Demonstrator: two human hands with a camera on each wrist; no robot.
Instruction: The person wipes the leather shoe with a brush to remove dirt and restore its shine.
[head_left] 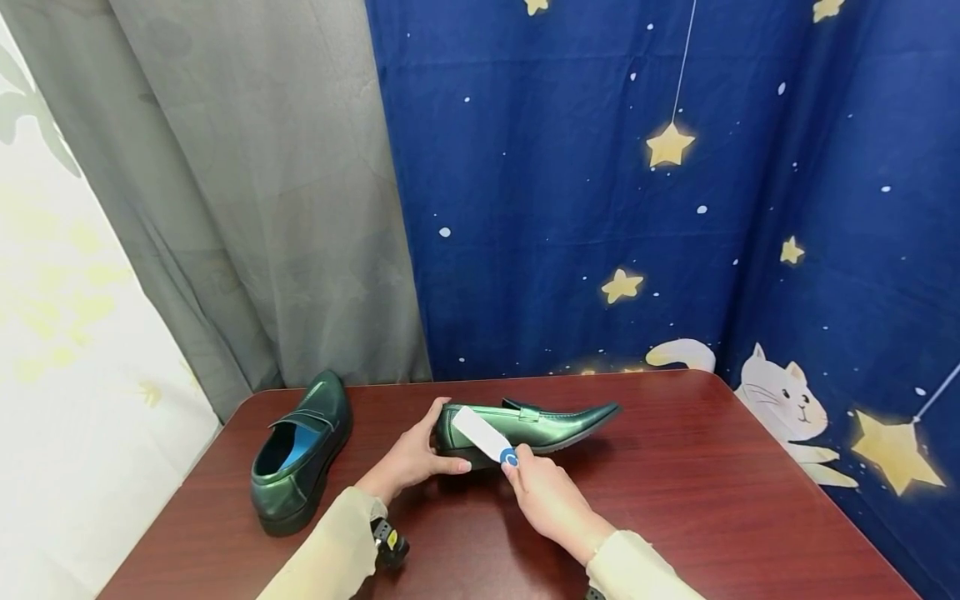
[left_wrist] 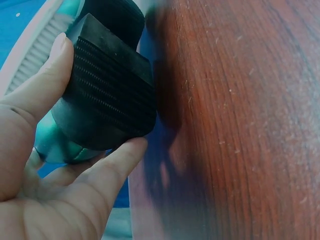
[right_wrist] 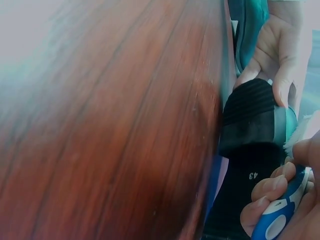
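Observation:
A shiny green loafer (head_left: 558, 429) is tipped on its side over the table, toe pointing right. My left hand (head_left: 412, 454) grips it by the heel, thumb on the near side and fingers round the back. The left wrist view shows the ridged black heel (left_wrist: 112, 90) between thumb and fingertips. In my right hand (head_left: 553, 500) is a white brush (head_left: 482, 433) with a blue-and-white handle (right_wrist: 280, 215), its head lying along the loafer's side near the heel. Its white bristles (left_wrist: 42, 50) face the green upper. The dark sole (right_wrist: 245, 185) carries the number 43.
A second green loafer (head_left: 300, 454) with a blue insole stands upright at the table's left. The reddish-brown wooden table (head_left: 720, 500) ends at a rounded back edge. Behind it hang a grey curtain (head_left: 300, 208) and a blue curtain (head_left: 540, 208) with stars.

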